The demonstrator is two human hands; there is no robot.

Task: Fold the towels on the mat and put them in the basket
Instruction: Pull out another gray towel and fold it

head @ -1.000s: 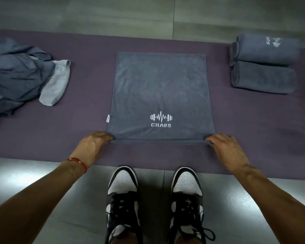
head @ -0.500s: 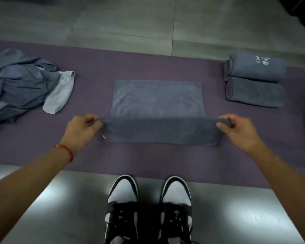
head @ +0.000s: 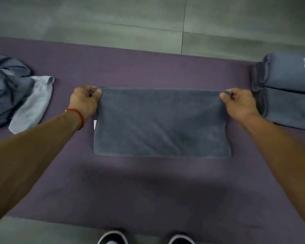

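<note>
In the middle of the purple mat (head: pixel 148 182) lies one grey towel (head: pixel 162 124), doubled over into a wide rectangle, its far edge pinched at both corners: the left hand (head: pixel 84 101) grasps the left corner between thumb and curled fingers, the right hand (head: pixel 239 103) grasps the right one the same way. To do this fold well, I'd say the person should lay those corners squarely onto the layer beneath, keep the edge taut so no crease forms, then smooth the cloth flat before letting go. Counting up: two rolled towels (head: pixel 287 88) sit touching each other at the right, one crumpled heap of unfolded towels (head: pixel 12 92) lies at the left, and no basket shows anywhere.
</note>
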